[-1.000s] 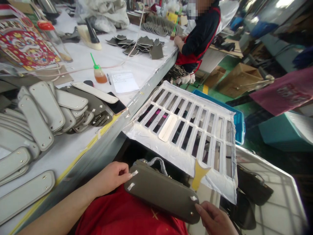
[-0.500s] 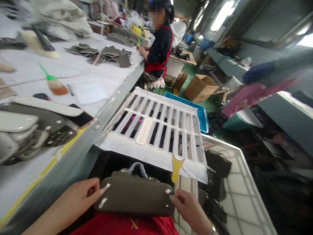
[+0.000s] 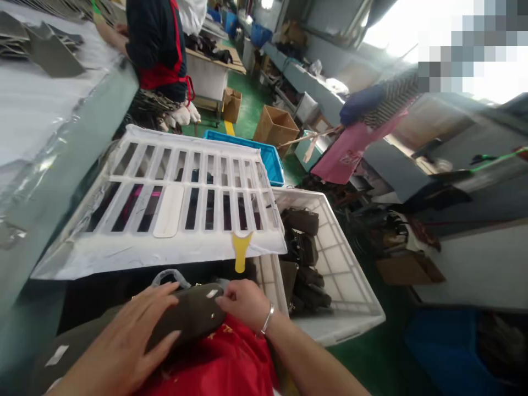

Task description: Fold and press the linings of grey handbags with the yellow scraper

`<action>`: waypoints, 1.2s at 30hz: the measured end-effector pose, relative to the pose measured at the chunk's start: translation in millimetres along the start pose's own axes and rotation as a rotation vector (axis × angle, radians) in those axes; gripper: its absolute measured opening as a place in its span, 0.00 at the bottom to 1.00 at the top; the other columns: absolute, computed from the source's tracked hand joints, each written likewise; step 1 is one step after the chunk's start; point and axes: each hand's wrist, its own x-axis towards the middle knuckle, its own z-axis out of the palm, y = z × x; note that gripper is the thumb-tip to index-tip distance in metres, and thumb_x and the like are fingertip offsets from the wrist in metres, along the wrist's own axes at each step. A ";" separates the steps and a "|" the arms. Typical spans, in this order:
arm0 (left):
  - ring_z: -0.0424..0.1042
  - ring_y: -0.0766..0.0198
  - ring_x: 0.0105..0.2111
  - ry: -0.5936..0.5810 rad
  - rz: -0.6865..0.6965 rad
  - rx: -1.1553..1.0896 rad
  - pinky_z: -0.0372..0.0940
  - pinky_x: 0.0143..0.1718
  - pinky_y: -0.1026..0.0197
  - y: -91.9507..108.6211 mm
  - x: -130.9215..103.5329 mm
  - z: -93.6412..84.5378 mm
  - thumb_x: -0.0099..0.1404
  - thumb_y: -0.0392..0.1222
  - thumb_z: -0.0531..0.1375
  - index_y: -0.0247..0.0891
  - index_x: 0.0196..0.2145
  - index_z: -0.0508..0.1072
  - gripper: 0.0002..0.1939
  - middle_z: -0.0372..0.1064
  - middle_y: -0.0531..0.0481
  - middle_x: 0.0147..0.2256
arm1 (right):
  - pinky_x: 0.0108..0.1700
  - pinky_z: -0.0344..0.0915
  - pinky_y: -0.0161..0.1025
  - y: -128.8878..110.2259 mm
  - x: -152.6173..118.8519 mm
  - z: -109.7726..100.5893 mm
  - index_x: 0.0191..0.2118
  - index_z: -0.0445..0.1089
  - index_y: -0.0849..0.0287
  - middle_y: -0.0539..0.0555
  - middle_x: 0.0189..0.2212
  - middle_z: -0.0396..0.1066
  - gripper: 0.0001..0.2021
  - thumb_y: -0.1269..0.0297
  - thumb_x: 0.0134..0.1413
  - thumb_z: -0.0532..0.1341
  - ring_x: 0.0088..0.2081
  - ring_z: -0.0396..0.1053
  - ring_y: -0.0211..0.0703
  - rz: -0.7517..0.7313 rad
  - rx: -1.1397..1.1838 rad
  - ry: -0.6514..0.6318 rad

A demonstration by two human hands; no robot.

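Clock positions taken from the middle of the view, 12 at the far side. At 10 o'clock: worktop [image 3: 94, 110], pale covering, grey-brown flat pieces [image 3: 55, 52] stacked on it. Left hand [image 3: 134, 338], between 7 and 8 o'clock: wide, fingers spread over the dark bag [image 3: 192, 313]; firmness of contact cannot be told. The bag lies at 7 o'clock, low over the red cloth [image 3: 231, 357] of the wearer's lap; one white tab shows near each end, a clear-wrapped handle [image 3: 171, 274] on the far side. At 9 o'clock: white slotted rack [image 3: 202, 242], a cream strip [image 3: 169, 212] lying across its near row of slots. At 11 o'clock: person in a red apron [image 3: 154, 44], standing at the worktop's edge. Yellow forked tool [image 3: 240, 253], 7 o'clock, at the rack's near edge. Right hand [image 3: 245, 305], 6 o'clock: narrow, thumb and fingers closed on the right end of the bag; silver bracelet [image 3: 268, 319] at the wrist. At 12 o'clock: blue crate [image 3: 273, 165] behind the rack, cardboard box [image 3: 276, 127] beyond it. At 4 o'clock: white crate [image 3: 340, 258], several dark bags [image 3: 306, 264] inside. At 2 o'clock: person in pink [image 3: 346, 148].
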 end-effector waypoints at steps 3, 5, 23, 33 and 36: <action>0.60 0.49 0.54 -0.121 0.104 0.033 0.57 0.53 0.49 28.7 34.3 20.0 0.52 0.56 0.61 0.35 0.56 0.56 0.39 0.59 0.39 0.55 | 0.24 0.46 0.30 4.8 1.0 1.1 0.21 0.67 0.61 0.46 0.18 0.62 0.12 0.58 0.48 0.60 0.21 0.55 0.29 -0.037 0.017 0.008; 0.64 0.47 0.50 -0.156 0.109 0.052 0.59 0.51 0.47 37.6 46.6 30.0 0.48 0.55 0.63 0.31 0.56 0.57 0.42 0.63 0.36 0.52 | 0.24 0.45 0.30 7.6 1.1 1.4 0.21 0.67 0.61 0.46 0.17 0.62 0.12 0.59 0.48 0.59 0.21 0.55 0.29 -0.056 0.026 0.002; 0.65 0.52 0.46 -0.158 0.059 0.104 0.58 0.48 0.50 47.8 50.0 41.7 0.54 0.46 0.59 0.31 0.52 0.59 0.30 0.65 0.39 0.49 | 0.23 0.46 0.30 14.1 -1.9 0.1 0.21 0.67 0.60 0.46 0.17 0.63 0.09 0.62 0.46 0.58 0.21 0.56 0.31 -0.032 0.015 0.016; 0.66 0.49 0.47 -0.186 0.052 0.051 0.61 0.47 0.48 46.7 51.3 37.3 0.48 0.52 0.63 0.30 0.54 0.59 0.39 0.65 0.36 0.49 | 0.23 0.44 0.32 15.7 -0.3 9.2 0.20 0.62 0.59 0.46 0.18 0.63 0.10 0.60 0.45 0.58 0.20 0.54 0.31 0.000 -0.061 0.070; 0.58 0.47 0.55 -0.147 0.136 0.009 0.58 0.52 0.48 41.8 45.3 26.3 0.49 0.56 0.63 0.38 0.57 0.57 0.42 0.55 0.38 0.58 | 0.23 0.44 0.32 17.1 -0.7 11.5 0.22 0.59 0.58 0.45 0.19 0.63 0.11 0.58 0.44 0.60 0.21 0.55 0.32 0.028 -0.031 0.102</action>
